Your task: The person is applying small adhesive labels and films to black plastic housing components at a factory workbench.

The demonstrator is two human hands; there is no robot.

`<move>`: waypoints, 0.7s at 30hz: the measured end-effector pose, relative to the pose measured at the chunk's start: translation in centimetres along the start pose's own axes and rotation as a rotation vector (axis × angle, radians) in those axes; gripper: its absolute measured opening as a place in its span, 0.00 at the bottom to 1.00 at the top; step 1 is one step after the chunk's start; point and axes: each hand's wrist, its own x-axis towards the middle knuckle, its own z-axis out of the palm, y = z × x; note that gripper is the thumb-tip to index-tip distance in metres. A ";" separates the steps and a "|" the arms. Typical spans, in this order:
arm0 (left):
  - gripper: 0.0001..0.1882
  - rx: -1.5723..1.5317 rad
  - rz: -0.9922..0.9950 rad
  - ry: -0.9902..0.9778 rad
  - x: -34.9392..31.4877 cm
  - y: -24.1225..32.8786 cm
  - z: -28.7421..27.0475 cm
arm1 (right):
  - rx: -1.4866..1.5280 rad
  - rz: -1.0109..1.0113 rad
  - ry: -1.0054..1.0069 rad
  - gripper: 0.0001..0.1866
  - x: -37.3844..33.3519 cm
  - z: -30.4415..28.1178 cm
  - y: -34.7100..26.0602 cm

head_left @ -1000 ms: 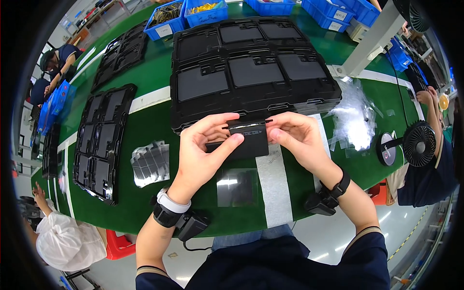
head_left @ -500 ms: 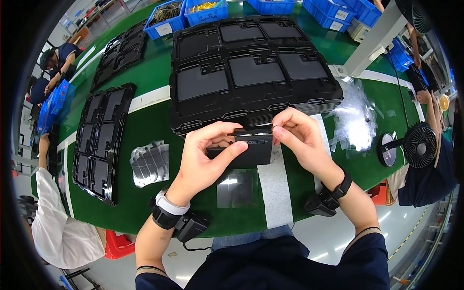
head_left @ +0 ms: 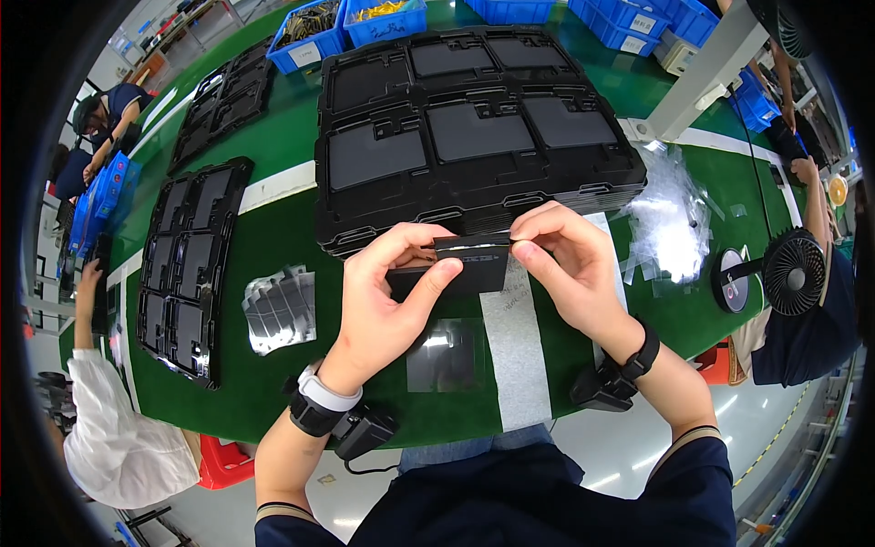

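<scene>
A flat, black rectangular part [head_left: 483,272] with faint pale printing along its face is held up in front of the tray stack. My left hand [head_left: 396,296] is closed around its left side, the thumb lying on the face and the fingers behind. At the upper right corner, my right hand [head_left: 565,264] pinches the part's edge between thumb and fingertips. A thin shiny line runs along that top edge; whether a film or strip sits there I cannot tell. Below the part, a clear plastic sheet [head_left: 445,356] lies on the green mat [head_left: 365,415].
Stacked black trays [head_left: 474,137] with flat dark parts stand ahead. Another tray [head_left: 190,269] and small film strips [head_left: 281,310] lie left. Clear films [head_left: 670,219] are heaped right, near a small black fan [head_left: 791,272]. Blue bins [head_left: 387,23] line the back. Other people work at both sides.
The black part has tipped, so less of its face shows and its lower edge is higher. Both hands keep their grip, nearly in place. At left, another person's arm has shifted.
</scene>
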 end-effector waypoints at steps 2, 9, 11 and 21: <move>0.10 0.039 0.011 0.025 -0.2 0.1 0.2 | -0.034 -0.022 0.017 0.03 0.0 0.0 -0.3; 0.10 0.086 0.030 0.044 -0.3 0.2 0.5 | -0.174 -0.159 0.010 0.03 -0.1 -0.3 0.1; 0.10 0.065 -0.006 0.014 -0.2 0.4 0.2 | 0.019 0.000 -0.006 0.03 0.0 -0.3 -0.5; 0.11 -0.042 -0.105 -0.066 -0.4 0.2 0.2 | -0.043 0.117 -0.114 0.05 0.1 -0.7 -0.3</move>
